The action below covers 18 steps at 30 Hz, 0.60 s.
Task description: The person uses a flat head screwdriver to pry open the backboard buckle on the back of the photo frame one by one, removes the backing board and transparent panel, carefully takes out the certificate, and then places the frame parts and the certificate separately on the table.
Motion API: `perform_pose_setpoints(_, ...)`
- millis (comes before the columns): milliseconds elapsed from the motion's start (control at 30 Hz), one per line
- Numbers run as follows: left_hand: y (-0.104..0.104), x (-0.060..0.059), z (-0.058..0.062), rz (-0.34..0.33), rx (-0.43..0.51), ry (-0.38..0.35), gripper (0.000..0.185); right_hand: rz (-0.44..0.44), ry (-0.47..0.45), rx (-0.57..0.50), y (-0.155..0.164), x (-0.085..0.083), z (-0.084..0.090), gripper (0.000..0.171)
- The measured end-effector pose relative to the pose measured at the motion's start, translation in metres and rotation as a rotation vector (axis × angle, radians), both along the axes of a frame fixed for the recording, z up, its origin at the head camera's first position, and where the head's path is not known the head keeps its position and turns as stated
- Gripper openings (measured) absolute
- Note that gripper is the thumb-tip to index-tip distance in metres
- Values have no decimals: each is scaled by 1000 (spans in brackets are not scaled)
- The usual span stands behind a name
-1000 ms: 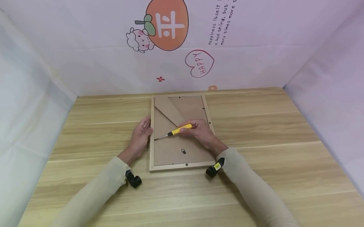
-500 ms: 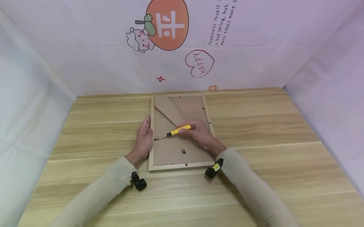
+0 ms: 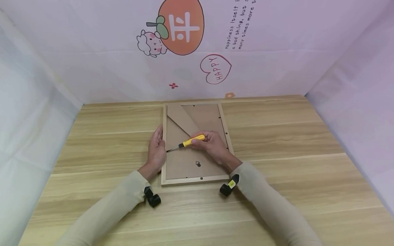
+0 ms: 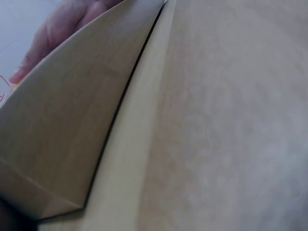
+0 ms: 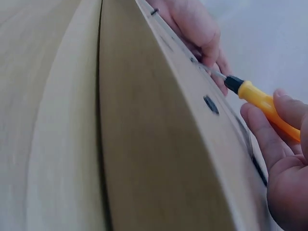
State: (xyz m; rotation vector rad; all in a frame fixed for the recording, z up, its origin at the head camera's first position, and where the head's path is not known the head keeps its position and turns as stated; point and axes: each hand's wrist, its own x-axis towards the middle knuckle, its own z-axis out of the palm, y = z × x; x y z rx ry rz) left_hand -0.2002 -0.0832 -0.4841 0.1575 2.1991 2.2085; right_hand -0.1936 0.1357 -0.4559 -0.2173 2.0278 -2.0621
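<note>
A wooden picture frame lies back side up, its brown backing board showing. My right hand pinches the yellow handle of a screwdriver between thumb and fingers. The screwdriver's shaft slants down to the left, with its tip right at the inner left edge of the frame, by a dark metal tab. Along the outer left side, my left hand rests against the frame, fingers pointing away and fairly straight. In the right wrist view, the left hand shows beyond the screwdriver tip.
A flat stand leg crosses the backing's upper part. A small hanging hook sits lower down, and several dark tabs line the frame's inner edges. White printed cloth encloses the wooden table at back and sides.
My left hand has moved right, closer against the frame's side, its thumb drawn back from the top. The screwdriver handle and right hand have shifted slightly left; the tip stays by the left edge.
</note>
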Motion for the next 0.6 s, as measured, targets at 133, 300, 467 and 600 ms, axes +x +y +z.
perform_pose_setpoints(133,1,0,1,9,7,-8,58,-35,95,13,-12,5,8,26)
perform_pose_setpoints(300,1,-2,0,25,-13,-18,57,-91,338,192,-39,18,31,16)
perform_pose_setpoints(467,1,-2,0,20,16,-32,57,-121,494,360,-67,31,47,11)
perform_pose_setpoints(600,0,-2,2,13,51,-50,59,-148,568,446,-81,35,52,9)
